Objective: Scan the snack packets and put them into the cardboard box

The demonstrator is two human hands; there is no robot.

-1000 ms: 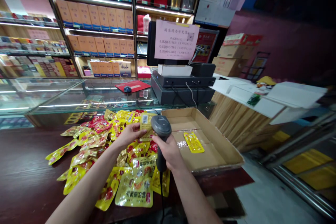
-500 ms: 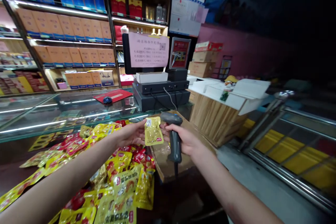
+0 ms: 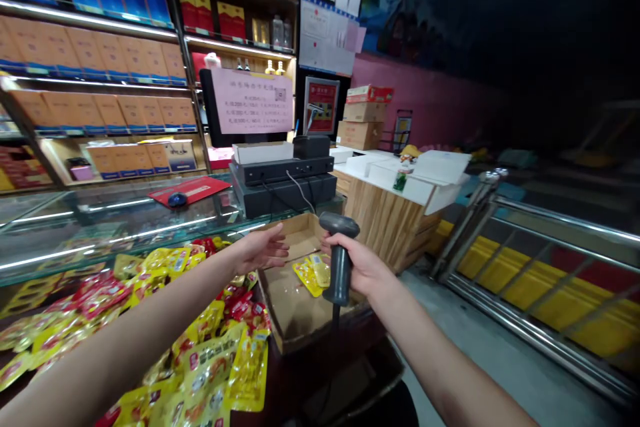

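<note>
My right hand (image 3: 361, 265) is wrapped round the grip of a dark grey barcode scanner (image 3: 340, 267), held upright over the right side of a shallow cardboard box (image 3: 293, 310). Two or so yellow snack packets (image 3: 311, 273) lie in the box beside the scanner. My left hand (image 3: 263, 250), fingers apart and holding nothing, hovers over the box's left edge. Below and left of it spreads a heap of yellow and red snack packets (image 3: 200, 330), partly hidden by my left forearm.
Behind the box stand a black cash drawer unit (image 3: 285, 190) and a monitor with a pink notice (image 3: 255, 103). A glass counter (image 3: 115, 220) holds a red envelope-like sheet (image 3: 193, 191) and a mouse (image 3: 177, 199). A metal railing (image 3: 550, 307) is at right.
The yellow packet has left my left hand, which is now open; packets show in the box. My right hand still grips the scanner. The view has shifted right.
</note>
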